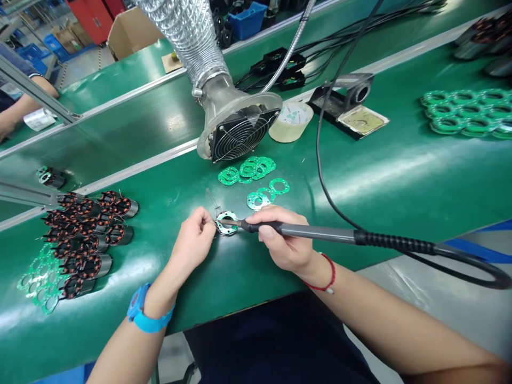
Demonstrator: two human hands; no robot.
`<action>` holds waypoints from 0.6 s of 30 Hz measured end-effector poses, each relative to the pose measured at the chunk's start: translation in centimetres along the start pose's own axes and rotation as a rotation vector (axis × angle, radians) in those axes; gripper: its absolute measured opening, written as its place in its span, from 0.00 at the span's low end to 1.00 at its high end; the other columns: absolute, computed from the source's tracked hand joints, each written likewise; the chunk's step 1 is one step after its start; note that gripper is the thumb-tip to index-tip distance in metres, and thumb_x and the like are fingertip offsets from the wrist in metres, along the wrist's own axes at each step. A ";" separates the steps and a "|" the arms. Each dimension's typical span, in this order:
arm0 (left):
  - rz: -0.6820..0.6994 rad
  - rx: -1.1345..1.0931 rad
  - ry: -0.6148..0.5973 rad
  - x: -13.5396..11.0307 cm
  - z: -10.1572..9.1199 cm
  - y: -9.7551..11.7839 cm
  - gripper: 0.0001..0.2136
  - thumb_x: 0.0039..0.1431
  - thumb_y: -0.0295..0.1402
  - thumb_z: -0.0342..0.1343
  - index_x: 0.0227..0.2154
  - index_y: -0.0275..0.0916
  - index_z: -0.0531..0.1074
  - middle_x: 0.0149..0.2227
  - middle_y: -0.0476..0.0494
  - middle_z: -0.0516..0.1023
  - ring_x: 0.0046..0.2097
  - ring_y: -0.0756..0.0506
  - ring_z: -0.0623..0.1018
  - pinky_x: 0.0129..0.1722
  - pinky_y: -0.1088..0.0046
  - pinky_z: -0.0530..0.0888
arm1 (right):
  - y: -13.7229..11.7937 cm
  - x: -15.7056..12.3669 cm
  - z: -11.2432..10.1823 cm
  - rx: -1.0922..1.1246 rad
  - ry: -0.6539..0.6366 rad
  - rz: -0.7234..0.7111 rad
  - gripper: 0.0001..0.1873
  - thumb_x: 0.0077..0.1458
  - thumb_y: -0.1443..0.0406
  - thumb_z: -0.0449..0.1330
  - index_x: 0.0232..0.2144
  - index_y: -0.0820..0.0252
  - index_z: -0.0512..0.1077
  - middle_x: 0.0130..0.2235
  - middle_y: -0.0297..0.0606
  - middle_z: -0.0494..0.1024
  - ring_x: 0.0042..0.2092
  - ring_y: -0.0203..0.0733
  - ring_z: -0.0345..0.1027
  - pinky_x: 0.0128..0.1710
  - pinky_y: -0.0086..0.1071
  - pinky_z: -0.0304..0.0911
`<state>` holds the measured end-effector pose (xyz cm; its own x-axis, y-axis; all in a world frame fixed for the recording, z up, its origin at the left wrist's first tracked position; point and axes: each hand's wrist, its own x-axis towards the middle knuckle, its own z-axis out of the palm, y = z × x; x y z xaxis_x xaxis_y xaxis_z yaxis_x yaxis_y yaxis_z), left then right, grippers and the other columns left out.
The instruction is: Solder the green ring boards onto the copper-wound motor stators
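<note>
A ring-shaped green circuit board (232,231) sits on a round motor stator in front of me, largely covering it. My right hand (286,240) is closed around a soldering iron (320,232), whose tip reaches over the board's ring. Close against the left side of the board, my left hand (196,234) is closed in a pinch; what lies between its fingers is too small to make out. A thin wire-like strand (216,206) rises just above those fingertips. Beyond the board lie several loose green ring boards (279,186).
Wound motor stators (92,266) stand grouped at the left, beside more ring boards (38,277). A fume extractor (244,136) hangs ahead, near a tape roll (291,122) and an iron stand (352,106). The iron's cable (319,144) loops down at the right. Another person's arm (28,101) shows far left.
</note>
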<state>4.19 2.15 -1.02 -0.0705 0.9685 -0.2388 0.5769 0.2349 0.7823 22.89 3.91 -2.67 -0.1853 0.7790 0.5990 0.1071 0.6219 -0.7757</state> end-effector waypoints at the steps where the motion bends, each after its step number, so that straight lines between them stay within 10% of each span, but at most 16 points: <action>1: -0.003 0.035 0.015 -0.1 0.0 0.2 0.04 0.51 0.29 0.45 0.23 0.41 0.59 0.19 0.55 0.63 0.24 0.51 0.65 0.25 0.75 0.59 | -0.1 0.1 0.0 -0.007 -0.006 0.004 0.09 0.59 0.62 0.53 0.32 0.57 0.72 0.27 0.36 0.78 0.30 0.41 0.73 0.32 0.38 0.68; 10: 0.065 0.315 0.146 -0.7 0.2 1.2 0.07 0.53 0.28 0.46 0.22 0.41 0.57 0.19 0.54 0.61 0.23 0.50 0.63 0.27 0.74 0.57 | -0.3 0.1 -0.1 -0.027 -0.015 0.012 0.08 0.59 0.62 0.53 0.33 0.57 0.72 0.31 0.37 0.80 0.31 0.40 0.75 0.33 0.37 0.69; 18: 0.090 0.321 0.134 -0.6 0.3 1.2 0.07 0.52 0.27 0.46 0.22 0.41 0.57 0.19 0.54 0.61 0.23 0.50 0.63 0.27 0.74 0.57 | 0.1 0.6 0.6 -0.131 -0.225 0.052 0.20 0.61 0.69 0.51 0.55 0.55 0.61 0.41 0.37 0.81 0.46 0.41 0.73 0.48 0.41 0.67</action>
<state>5.17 1.82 -0.07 -0.1015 0.9914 -0.0831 0.8104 0.1308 0.5711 22.22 4.36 -2.51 -0.3877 0.7820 0.4880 0.2451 0.5978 -0.7632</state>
